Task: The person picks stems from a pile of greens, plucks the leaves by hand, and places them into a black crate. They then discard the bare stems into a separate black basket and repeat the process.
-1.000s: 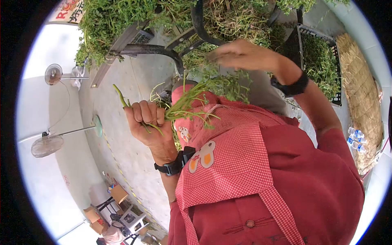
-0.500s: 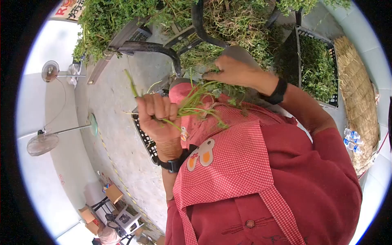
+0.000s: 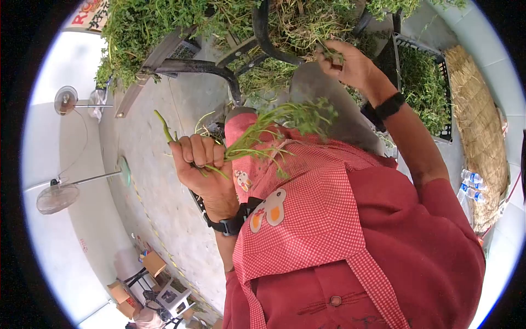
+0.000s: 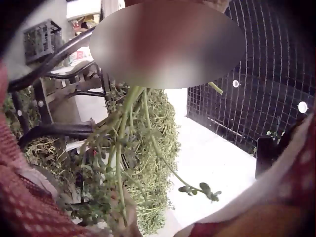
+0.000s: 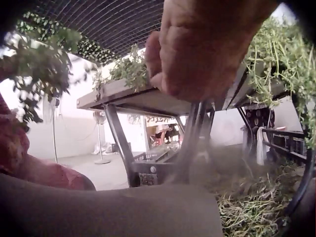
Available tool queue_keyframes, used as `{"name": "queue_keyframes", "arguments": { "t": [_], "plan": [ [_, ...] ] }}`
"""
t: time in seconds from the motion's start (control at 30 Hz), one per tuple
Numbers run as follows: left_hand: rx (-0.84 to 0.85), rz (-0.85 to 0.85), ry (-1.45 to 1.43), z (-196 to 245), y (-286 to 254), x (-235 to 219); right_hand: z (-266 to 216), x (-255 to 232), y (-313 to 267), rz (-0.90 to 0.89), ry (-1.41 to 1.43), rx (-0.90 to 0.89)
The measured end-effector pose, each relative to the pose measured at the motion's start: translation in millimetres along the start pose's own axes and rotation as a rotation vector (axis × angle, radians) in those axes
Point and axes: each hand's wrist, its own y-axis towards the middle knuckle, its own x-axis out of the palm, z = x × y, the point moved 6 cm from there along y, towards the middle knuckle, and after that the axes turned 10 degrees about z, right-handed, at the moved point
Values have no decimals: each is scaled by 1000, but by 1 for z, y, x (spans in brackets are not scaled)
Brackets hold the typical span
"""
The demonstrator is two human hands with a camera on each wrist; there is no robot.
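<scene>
In the head view my left hand (image 3: 200, 164) grips a small bunch of leafy green stems (image 3: 246, 140). Its leafy tops point right over the apron (image 3: 307, 192), while cut ends stick out past the fist. The same stems (image 4: 121, 148) hang down in the left wrist view, where a blurred patch hides most of that hand. My right hand (image 3: 353, 68) is over the knee, its fingers curled round a small green sprig (image 3: 331, 54). In the right wrist view the right hand (image 5: 197, 59) shows bent fingers near the table edge; the sprig is hidden there.
Heaped greens (image 3: 148, 38) cover a table with bent black metal legs (image 3: 203, 66). More cut greens (image 3: 323, 24) lie beneath. A black crate (image 3: 446, 98) of greens stands right, beside a rolled straw mat (image 3: 476, 137) and water bottles (image 3: 472, 186). Fans (image 3: 57, 197) stand left.
My right hand first dipped toward the bunch's leafy tops, then moved up and right away from it with a sprig. The left hand shifted slightly right and back, keeping its grip.
</scene>
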Motion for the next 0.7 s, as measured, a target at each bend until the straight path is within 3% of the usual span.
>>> {"name": "queue_keyframes", "arguments": {
  "t": [0.07, 0.2, 0.27, 0.3, 0.37, 0.5, 0.57, 0.7],
  "plan": [
    [10, 11, 12, 3, 2, -2, 0, 17, -18, 293, -161, 34],
    [30, 48, 25, 7, 3, -5, 7, 35, -27, 184, -334, 52],
    [23, 28, 1, 7, 2, -4, 1, 55, -32, -152, -1530, -785],
    [13, 5, -27, 7, 2, -4, 4, 64, -34, -157, -1525, -786],
    [20, -9, -15, 9, 1, -4, 37, 67, -38, 38, -523, 187],
    [72, -8, 44, 7, 1, -1, 50, 120, -58, 64, -848, 179],
    [83, -13, 64, 5, 1, 0, 54, 145, -56, -192, -1138, -56],
    [116, 34, 119, 5, -1, -1, 76, 146, -49, -256, -1220, -183]
  ]
}}
